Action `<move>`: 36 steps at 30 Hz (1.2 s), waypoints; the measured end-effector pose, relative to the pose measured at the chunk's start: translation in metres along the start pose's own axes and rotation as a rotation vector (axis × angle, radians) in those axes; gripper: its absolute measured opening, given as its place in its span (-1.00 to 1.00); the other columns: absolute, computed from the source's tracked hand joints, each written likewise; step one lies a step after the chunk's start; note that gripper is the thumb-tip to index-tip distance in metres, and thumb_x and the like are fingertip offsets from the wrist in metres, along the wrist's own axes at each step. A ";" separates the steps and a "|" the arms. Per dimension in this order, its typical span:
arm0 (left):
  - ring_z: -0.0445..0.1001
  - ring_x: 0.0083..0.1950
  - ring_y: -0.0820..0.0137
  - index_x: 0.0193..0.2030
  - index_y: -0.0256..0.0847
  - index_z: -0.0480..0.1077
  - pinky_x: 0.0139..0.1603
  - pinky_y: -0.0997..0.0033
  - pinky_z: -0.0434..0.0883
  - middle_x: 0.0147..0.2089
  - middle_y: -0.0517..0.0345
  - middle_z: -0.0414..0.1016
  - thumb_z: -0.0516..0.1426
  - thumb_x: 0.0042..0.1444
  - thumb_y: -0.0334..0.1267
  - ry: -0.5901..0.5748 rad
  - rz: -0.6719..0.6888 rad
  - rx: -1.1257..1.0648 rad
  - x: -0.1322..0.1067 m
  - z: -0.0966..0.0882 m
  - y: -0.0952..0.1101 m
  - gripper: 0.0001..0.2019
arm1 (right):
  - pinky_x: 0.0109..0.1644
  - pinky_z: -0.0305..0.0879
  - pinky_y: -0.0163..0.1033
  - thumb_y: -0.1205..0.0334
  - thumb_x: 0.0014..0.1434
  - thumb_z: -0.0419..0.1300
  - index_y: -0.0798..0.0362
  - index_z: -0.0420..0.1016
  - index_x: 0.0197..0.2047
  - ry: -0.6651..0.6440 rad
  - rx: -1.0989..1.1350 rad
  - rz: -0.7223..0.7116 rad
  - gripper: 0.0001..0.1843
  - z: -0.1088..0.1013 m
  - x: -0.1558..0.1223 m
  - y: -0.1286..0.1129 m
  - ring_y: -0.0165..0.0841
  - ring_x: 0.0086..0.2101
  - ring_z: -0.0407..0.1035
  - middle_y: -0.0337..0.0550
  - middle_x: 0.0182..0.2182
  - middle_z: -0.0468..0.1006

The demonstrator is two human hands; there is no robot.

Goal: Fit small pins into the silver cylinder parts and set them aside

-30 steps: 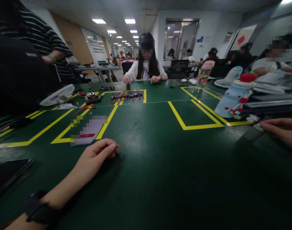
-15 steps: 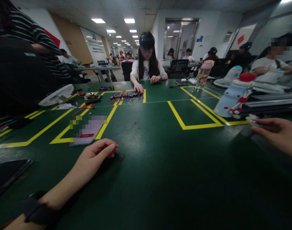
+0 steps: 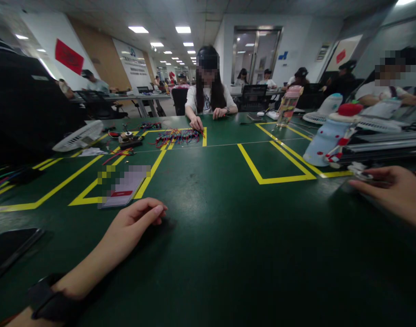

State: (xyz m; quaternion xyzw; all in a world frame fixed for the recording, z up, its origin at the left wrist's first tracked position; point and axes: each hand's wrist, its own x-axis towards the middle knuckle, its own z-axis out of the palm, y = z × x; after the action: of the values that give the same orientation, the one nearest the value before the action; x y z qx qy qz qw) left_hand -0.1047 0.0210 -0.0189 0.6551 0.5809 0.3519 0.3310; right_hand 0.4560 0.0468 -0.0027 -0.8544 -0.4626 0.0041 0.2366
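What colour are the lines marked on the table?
Yellow lines on a dark green table, head view.

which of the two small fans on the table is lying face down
The white fan at the far left, beside the loose wires, lies tipped over with its grille toward the table. The other fan, at the far right behind the pale blue bottle, stands tilted up.

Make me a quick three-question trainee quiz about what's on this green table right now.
1. True or false: the left hand holds the card.
2. Which hand touches a small pale object by the table edge?
3. The bundle of coloured wires lies: A) under the left hand, B) in front of the person opposite, C) beside the white fan.

Key: 1 false, it rests empty on the table; 2 right hand; 3 B.
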 end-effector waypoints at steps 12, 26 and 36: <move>0.46 -0.33 0.34 -0.29 -0.13 0.48 -0.26 0.35 0.44 -0.33 0.18 0.51 0.13 0.14 -0.06 -0.001 -0.003 -0.005 0.002 0.001 0.002 -0.79 | -0.29 0.22 -0.20 -0.12 -0.18 0.33 0.11 0.37 0.02 0.036 -0.025 -0.034 -0.27 0.013 0.015 0.018 -0.27 -0.34 0.36 0.02 -0.20 0.49; 0.47 -0.32 0.32 -0.29 -0.13 0.49 -0.27 0.35 0.44 -0.32 0.14 0.53 0.14 0.13 -0.03 0.001 0.007 0.022 0.002 0.001 0.001 -0.77 | -0.08 0.45 -0.18 0.07 0.03 0.29 0.02 0.33 0.00 -0.306 0.622 -0.699 -0.52 0.031 -0.112 -0.106 -0.33 -0.16 0.43 -0.06 -0.07 0.46; 0.47 -0.32 0.33 -0.24 -0.14 0.46 -0.25 0.36 0.40 -0.35 0.18 0.50 0.09 0.18 -0.03 -0.031 0.022 0.112 0.002 -0.001 -0.002 -0.76 | 0.08 0.35 -0.10 0.18 0.12 0.21 -0.03 0.25 0.01 -0.555 0.657 -0.995 -0.61 0.062 -0.167 -0.161 -0.35 -0.06 0.35 -0.10 -0.03 0.40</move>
State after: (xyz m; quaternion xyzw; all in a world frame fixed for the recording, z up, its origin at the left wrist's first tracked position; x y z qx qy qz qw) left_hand -0.1064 0.0231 -0.0199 0.6843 0.5873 0.3121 0.2988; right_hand 0.2192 0.0132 -0.0278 -0.3890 -0.8210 0.2555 0.3308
